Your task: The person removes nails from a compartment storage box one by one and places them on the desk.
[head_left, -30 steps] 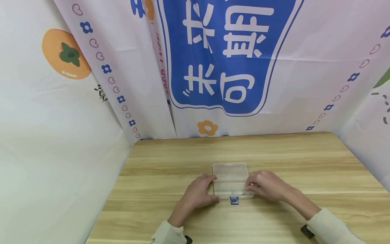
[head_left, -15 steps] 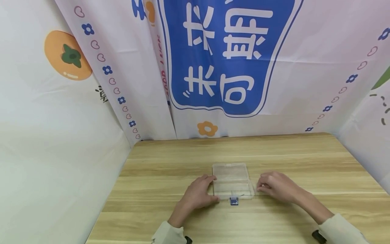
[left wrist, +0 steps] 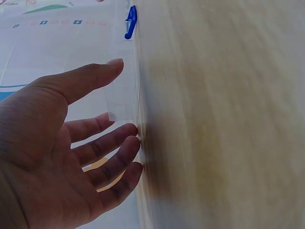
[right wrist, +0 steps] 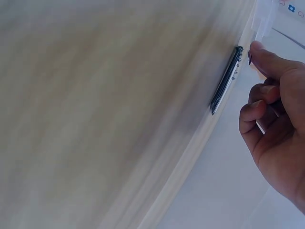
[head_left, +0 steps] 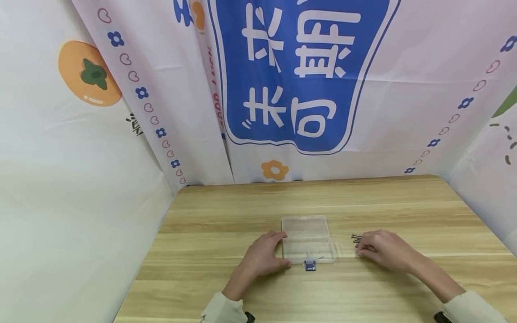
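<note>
A clear plastic box (head_left: 308, 247) lies on the table with its lid (head_left: 305, 227) laid back and a blue latch (head_left: 310, 265) at the front. Inside it lies one thin dark piece. My left hand (head_left: 262, 255) rests at the box's left side, thumb by the front corner; in the left wrist view its fingers are loosely bent. Right of the box, my right hand (head_left: 385, 249) is close over several dark nails (right wrist: 226, 81), curled with the thumb forward. A thin dark sliver shows at the thumb tip; I cannot tell if it is a held nail.
The wood-grain table (head_left: 226, 211) reaches back to a printed cloth (head_left: 387, 121) hung behind it. A white cloth (head_left: 81, 202) hangs along the left, and another (head_left: 484, 179) closes the right side.
My right hand has moved right, from the box's right front corner to the nails, which now show. The left hand and the box have stayed where they were.
</note>
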Demonstrator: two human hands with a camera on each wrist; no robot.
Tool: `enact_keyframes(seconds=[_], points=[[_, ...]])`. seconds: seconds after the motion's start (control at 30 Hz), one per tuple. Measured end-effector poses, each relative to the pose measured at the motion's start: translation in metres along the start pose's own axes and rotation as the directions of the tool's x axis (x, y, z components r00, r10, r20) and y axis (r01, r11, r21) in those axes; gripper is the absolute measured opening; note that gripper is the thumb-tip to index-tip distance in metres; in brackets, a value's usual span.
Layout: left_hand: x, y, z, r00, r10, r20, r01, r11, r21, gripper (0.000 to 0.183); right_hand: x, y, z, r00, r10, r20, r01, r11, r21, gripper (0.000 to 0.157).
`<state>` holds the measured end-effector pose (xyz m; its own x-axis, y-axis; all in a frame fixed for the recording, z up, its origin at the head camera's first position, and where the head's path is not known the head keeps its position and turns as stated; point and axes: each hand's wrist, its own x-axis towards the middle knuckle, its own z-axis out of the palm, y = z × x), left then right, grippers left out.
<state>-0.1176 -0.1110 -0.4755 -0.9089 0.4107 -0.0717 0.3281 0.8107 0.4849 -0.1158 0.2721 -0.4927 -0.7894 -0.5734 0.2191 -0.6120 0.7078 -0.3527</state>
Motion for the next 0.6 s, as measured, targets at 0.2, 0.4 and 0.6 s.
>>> enact_keyframes(seconds=[0.2,0.4,0.6], points=[[0.0,0.0,0.0,1.0,0.002,0.0,-0.002,1.0,0.002,0.074,-0.01,0.006,-0.002,1.0,-0.007,-0.019,0.007,1.0,-0.001,0.013],[0.0,0.0,0.001,1.0,0.001,-0.001,-0.001,1.0,0.009,0.074,-0.019,0.009,-0.003,0.999,-0.009,-0.041,0.009,1.0,0.002,0.015],[0.0,-0.001,0.001,1.0,0.004,-0.003,-0.004,1.0,0.014,0.073,-0.025,0.01,-0.005,0.999,0.011,-0.034,-0.01,1.0,0.007,0.015]])
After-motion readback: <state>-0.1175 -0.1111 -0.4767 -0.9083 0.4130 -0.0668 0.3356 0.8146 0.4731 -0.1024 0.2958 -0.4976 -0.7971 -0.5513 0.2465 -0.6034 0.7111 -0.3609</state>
